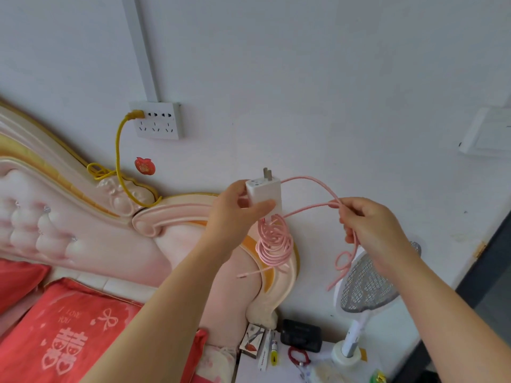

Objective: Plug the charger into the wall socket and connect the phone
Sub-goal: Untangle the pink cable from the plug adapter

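Note:
My left hand (235,211) grips a white charger block (264,193), its two metal prongs pointing up. A pink cable (309,181) arcs from the block to my right hand (373,228), which is closed around a stretch of it. More pink cable hangs in a coiled bundle (273,241) under the block, with a loose plug end (242,275) dangling. The white wall socket (159,120) is up and to the left, with a yellow plug (135,114) in its left slot and the other slots free. No phone is clearly visible.
A pink and gold headboard (83,205) and red pillows (60,333) fill the left. Below stands a bedside table (326,366) with a mosquito swatter (365,288), a black box (301,334) and small items. A wall switch (486,134) is at the right.

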